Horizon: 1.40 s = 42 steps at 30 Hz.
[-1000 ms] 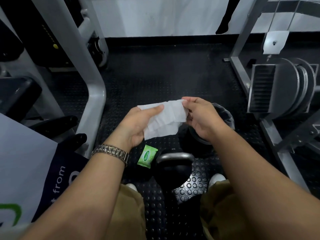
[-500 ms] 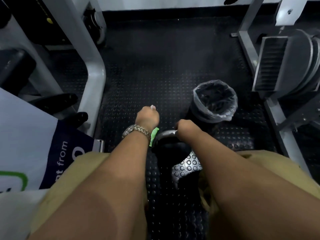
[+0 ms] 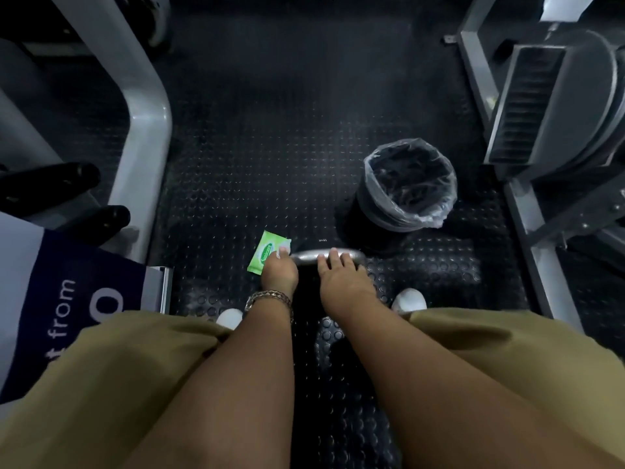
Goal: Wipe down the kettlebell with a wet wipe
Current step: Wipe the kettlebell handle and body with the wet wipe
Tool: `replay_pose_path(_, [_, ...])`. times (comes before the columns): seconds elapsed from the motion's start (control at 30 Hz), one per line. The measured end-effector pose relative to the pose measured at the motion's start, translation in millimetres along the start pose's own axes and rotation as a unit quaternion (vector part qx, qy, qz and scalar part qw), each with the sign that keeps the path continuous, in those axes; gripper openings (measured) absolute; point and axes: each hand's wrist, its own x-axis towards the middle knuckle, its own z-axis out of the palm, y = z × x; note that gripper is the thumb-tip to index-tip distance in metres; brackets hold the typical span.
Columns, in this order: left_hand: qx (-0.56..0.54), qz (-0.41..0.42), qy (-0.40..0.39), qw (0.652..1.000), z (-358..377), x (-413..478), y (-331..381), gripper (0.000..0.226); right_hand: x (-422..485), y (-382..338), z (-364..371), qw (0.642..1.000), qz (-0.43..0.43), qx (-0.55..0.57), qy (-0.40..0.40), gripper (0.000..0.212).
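A wipe pack (image 3: 265,253) lay on the floor (image 3: 253,164) just left of the left hand (image 3: 280,277), which was curled on a white wipe (image 3: 284,249) at the left end of the kettlebell (image 3: 308,257) handle. The right hand (image 3: 341,282) gripped that handle. The kettlebell stood on the floor between the person's feet, with a lined bin (image 3: 369,198) beyond to the right.

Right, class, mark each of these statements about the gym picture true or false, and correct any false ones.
1. The bin has a clear plastic liner. True.
2. The green wipe packet lies inside the bin. False: it lies on the rubber floor, just left of the kettlebell handle.
3. The right hand grips the kettlebell handle. True.
4. The metal watch is on the right wrist. False: it is on the left wrist.
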Motion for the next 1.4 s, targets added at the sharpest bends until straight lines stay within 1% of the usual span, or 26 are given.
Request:
replay_pose_path(0.07, [-0.027,-0.017,-0.004,0.999,2.7,5.4,0.4,0.051,4.5,-1.5,-0.2,1.000,-0.005,0.005,-0.013,0.076])
replay_pose_path(0.17, [-0.081,-0.077,-0.044,0.993,12.5,22.3,-6.5,0.057,6.6,-5.3,-0.6,1.000,0.005,0.010,-0.022,0.080])
replay_pose_path(0.27, [-0.180,-0.189,-0.103,0.960,26.5,46.3,-19.5,0.089,8.5,-6.2,-3.5,0.999,0.004,0.024,-0.041,0.081])
replay_pose_path(0.3, [-0.210,-0.217,-0.122,0.946,25.2,44.1,-16.5,0.094,9.6,-6.4,-4.8,0.999,0.002,0.027,-0.048,0.080])
replay_pose_path(0.33, [-0.221,-0.223,-0.130,0.941,21.8,37.8,-9.6,0.087,11.2,-6.6,-6.1,0.998,0.000,0.030,-0.053,0.079])
replay_pose_path(0.4, [-0.233,-0.211,-0.115,0.942,14.3,24.0,5.0,0.072,12.4,-7.2,-9.2,0.997,0.003,0.035,-0.064,0.079])
replay_pose_path(0.43, [-0.227,-0.198,-0.124,0.946,14.7,22.9,4.9,0.077,12.5,-7.4,-10.5,0.997,0.003,0.036,-0.067,0.079])
replay_pose_path(0.5, [-0.187,-0.178,-0.112,0.960,16.8,25.8,5.3,0.107,12.0,-7.5,-13.3,0.997,0.003,0.037,-0.068,0.080])
replay_pose_path(0.53, [-0.131,-0.166,-0.097,0.973,20.0,28.6,3.3,0.121,12.3,-7.8,-13.7,0.997,0.005,0.039,-0.067,0.083])
replay_pose_path(0.57, [-0.070,-0.139,-0.087,0.984,19.3,27.7,4.2,0.125,12.8,-8.3,-13.0,0.997,0.008,0.039,-0.068,0.087])
replay_pose_path(0.63, [0.005,-0.094,-0.069,0.993,15.6,16.9,13.2,0.112,14.3,-10.4,-9.6,0.997,0.015,0.041,-0.065,0.090])
replay_pose_path(0.7, [0.021,-0.069,-0.039,0.997,18.2,12.0,15.2,0.106,14.3,-12.0,-8.4,0.997,0.018,0.043,-0.065,0.090])
replay_pose_path(0.73, [0.007,-0.069,-0.036,0.997,19.3,10.1,13.0,0.105,13.2,-12.1,-9.9,0.996,0.018,0.046,-0.068,0.091])
replay_pose_path(0.8, [-0.083,-0.097,-0.051,0.990,20.5,11.9,6.7,0.111,11.0,-11.4,-15.0,0.996,0.014,0.054,-0.076,0.089])
replay_pose_path(0.87, [-0.186,-0.183,-0.095,0.961,24.0,26.3,-5.8,0.130,9.4,-9.5,-19.6,0.995,0.007,0.061,-0.078,0.087])
replay_pose_path(0.93, [-0.235,-0.226,-0.135,0.936,37.4,63.7,-30.3,0.144,8.2,-7.6,-20.9,0.995,0.004,0.063,-0.078,0.089])
replay_pose_path(0.97, [-0.236,-0.239,-0.151,0.930,38.4,71.9,-33.7,0.147,7.6,-6.8,-20.1,0.995,0.003,0.063,-0.078,0.089])
replay_pose_path(1.03, [-0.226,-0.236,-0.149,0.933,33.2,69.2,-27.1,0.142,7.2,-7.0,-17.4,0.995,0.003,0.063,-0.077,0.084])
replay_pose_path(1.07, [-0.212,-0.217,-0.138,0.943,28.5,55.1,-17.2,0.132,7.2,-7.3,-16.6,0.995,0.003,0.061,-0.076,0.082])
replay_pose_path(1.13, [-0.151,-0.141,-0.096,0.974,19.4,19.2,8.6,0.106,11.2,-8.8,-14.5,0.996,0.005,0.056,-0.073,0.087])
replay_pose_path(1.17, [-0.104,-0.099,-0.070,0.987,22.6,11.7,12.2,0.098,13.2,-9.6,-14.5,0.995,0.008,0.056,-0.077,0.092])
replay_pose_path(1.23, [-0.048,-0.064,-0.020,0.997,27.0,2.0,11.6,0.101,17.5,-10.5,-15.0,0.994,0.012,0.056,-0.093,0.104])
replay_pose_path(1.27, [-0.052,-0.060,-0.007,0.997,27.8,0.6,9.9,0.104,19.6,-10.7,-15.8,0.993,0.013,0.056,-0.100,0.108])
replay_pose_path(1.3, [-0.070,-0.059,-0.004,0.996,29.2,1.2,7.9,0.100,20.4,-10.2,-17.4,0.993,0.012,0.057,-0.103,0.109])
replay_pose_path(1.37, [-0.136,-0.075,-0.033,0.987,29.6,7.1,5.2,0.090,20.6,-8.0,-21.4,0.993,0.008,0.061,-0.103,0.102])
replay_pose_path(1.4, [-0.176,-0.105,-0.056,0.977,26.9,10.4,5.1,0.098,20.4,-6.1,-23.5,0.993,0.005,0.063,-0.104,0.097])
